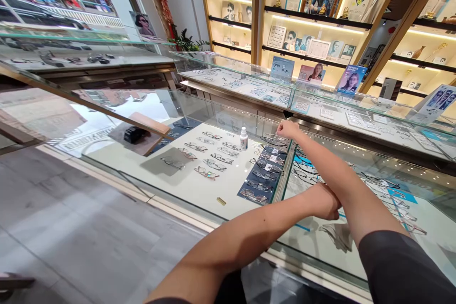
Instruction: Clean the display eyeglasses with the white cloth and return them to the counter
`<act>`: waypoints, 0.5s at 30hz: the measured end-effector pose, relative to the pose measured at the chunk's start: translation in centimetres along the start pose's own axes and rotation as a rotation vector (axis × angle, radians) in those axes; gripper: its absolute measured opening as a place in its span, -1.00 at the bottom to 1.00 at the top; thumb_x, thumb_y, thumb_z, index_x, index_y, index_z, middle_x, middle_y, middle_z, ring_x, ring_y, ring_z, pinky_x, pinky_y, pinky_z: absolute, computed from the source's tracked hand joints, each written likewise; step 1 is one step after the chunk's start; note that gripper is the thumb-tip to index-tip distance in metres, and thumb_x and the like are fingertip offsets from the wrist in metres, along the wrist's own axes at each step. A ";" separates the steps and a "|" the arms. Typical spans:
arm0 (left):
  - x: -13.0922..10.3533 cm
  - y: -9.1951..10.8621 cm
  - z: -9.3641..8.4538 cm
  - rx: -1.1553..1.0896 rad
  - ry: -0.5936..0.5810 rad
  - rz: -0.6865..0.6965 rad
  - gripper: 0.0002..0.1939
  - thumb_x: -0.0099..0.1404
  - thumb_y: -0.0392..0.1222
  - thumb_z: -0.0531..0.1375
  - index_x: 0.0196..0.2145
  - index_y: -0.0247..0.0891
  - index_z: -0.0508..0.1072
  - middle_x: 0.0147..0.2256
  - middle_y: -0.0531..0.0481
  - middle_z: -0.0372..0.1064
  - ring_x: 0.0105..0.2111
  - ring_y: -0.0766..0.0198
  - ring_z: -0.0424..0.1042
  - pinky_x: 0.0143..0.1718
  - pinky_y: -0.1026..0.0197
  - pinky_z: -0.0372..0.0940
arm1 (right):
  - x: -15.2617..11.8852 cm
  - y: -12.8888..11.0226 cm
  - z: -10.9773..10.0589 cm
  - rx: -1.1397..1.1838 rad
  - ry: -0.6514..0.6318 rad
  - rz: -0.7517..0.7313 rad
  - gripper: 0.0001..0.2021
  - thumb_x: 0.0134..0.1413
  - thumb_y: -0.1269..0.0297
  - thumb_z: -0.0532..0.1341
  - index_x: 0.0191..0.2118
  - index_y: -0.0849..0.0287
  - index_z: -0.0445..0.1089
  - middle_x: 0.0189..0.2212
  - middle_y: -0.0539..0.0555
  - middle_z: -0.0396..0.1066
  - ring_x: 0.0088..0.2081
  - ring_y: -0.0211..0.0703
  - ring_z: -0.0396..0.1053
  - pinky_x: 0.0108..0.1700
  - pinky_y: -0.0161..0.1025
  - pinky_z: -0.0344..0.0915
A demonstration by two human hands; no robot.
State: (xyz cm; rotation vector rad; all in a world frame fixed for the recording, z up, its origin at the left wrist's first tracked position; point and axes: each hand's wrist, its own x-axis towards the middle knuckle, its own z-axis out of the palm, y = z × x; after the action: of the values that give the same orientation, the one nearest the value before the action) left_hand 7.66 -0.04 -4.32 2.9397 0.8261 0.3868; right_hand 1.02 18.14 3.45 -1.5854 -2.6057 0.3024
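My right hand (pixel 288 129) is closed near the far edge of the glass display case (pixel 199 206), its arm stretched forward. Beside my right forearm, my left hand (pixel 322 201) is curled closed over the glass nearer to me. Whether either hand holds anything is hidden. A greyish cloth-like shape (pixel 339 236) shows just below my left hand. To the left of my right hand stands a small white bottle (pixel 243 140). Rows of eyeglasses (pixel 214 165) and a dark strip of more frames (pixel 259 185) show through the glass.
More glass cases (pixel 242 83) with glasses run along the back, carrying upright display cards (pixel 351 79). Lit shelves (pixel 317 18) stand behind them. At the left are a wooden panel (pixel 153 128), a black object (pixel 134 134) and a window. Grey floor (pixel 89 228) lies lower left.
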 end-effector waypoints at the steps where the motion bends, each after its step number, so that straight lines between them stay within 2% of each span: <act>1: -0.2 0.0 -0.4 0.004 -0.035 -0.020 -0.86 0.32 -0.22 0.26 -0.26 -0.22 0.64 -0.30 -0.12 0.64 -0.29 0.07 0.59 -0.39 0.17 0.31 | -0.7 0.1 -0.9 0.012 0.030 -0.010 -0.92 0.22 0.31 0.31 -0.27 0.12 0.58 -0.10 0.08 0.66 0.00 -0.03 0.53 0.20 -0.08 0.24; 3: -0.6 -0.1 -1.1 0.000 -0.111 -0.061 -0.76 0.42 -0.23 0.17 -0.07 -0.27 0.61 -0.31 -0.17 0.63 -0.31 0.04 0.60 -0.42 0.15 0.27 | -3.0 0.5 -2.9 0.038 0.092 -0.024 -0.87 0.26 0.24 0.27 -0.18 0.09 0.57 -0.07 0.05 0.64 0.01 -0.05 0.51 0.17 -0.11 0.24; 5: -0.9 -0.2 -1.8 -0.010 -0.144 -0.124 -0.67 0.50 -0.18 0.10 0.10 -0.28 0.53 -0.30 -0.20 0.63 -0.31 0.00 0.61 -0.42 0.15 0.24 | -6.5 1.5 -5.0 0.088 0.162 -0.065 -0.85 0.27 0.20 0.26 -0.17 0.08 0.56 -0.09 0.04 0.63 -0.01 -0.06 0.51 0.12 -0.13 0.27; 7: -1.1 -0.3 -2.4 -0.024 -0.156 -0.194 -0.67 0.53 -0.12 0.10 0.12 -0.24 0.50 -0.30 -0.19 0.62 -0.29 -0.02 0.61 -0.40 0.15 0.21 | -11.1 3.0 -6.9 0.154 0.244 -0.122 -0.85 0.26 0.19 0.26 -0.22 0.09 0.55 -0.14 0.06 0.63 -0.06 -0.06 0.51 0.07 -0.12 0.30; 9: -1.4 -0.6 -3.0 -0.042 -0.141 -0.262 -0.74 0.52 -0.11 0.12 0.06 -0.22 0.49 -0.34 -0.15 0.59 -0.30 0.00 0.59 -0.38 0.17 0.17 | -16.3 5.1 -8.3 0.194 0.315 -0.144 -0.85 0.25 0.17 0.27 -0.26 0.10 0.54 -0.16 0.08 0.62 -0.08 -0.05 0.51 0.04 -0.10 0.32; 12: -2.0 -1.7 -4.4 -0.051 -0.099 -0.316 -0.79 0.55 -0.18 0.05 -0.03 -0.25 0.45 -0.38 -0.14 0.52 -0.32 0.03 0.54 -0.36 0.18 0.11 | -24.4 9.5 -8.8 0.175 0.386 -0.026 -0.84 0.23 0.14 0.28 -0.27 0.08 0.53 -0.16 0.08 0.61 -0.08 -0.05 0.50 0.03 -0.07 0.33; 15: -2.7 -3.0 -6.5 -0.073 0.009 -0.387 -0.70 0.60 -0.15 -0.13 -0.17 -0.21 0.36 -0.44 -0.06 0.38 -0.38 0.09 0.43 -0.35 0.18 0.07 | -32.0 15.7 -6.9 0.167 0.412 0.193 -0.81 0.23 0.11 0.27 -0.28 0.11 0.53 -0.19 0.09 0.60 -0.14 -0.06 0.50 -0.10 -0.10 0.35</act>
State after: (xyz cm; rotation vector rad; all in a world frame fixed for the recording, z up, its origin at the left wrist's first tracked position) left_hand 2.26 1.13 0.94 2.6272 1.3153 0.3903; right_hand 30.68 -2.31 8.10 -1.6382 -2.0741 0.1753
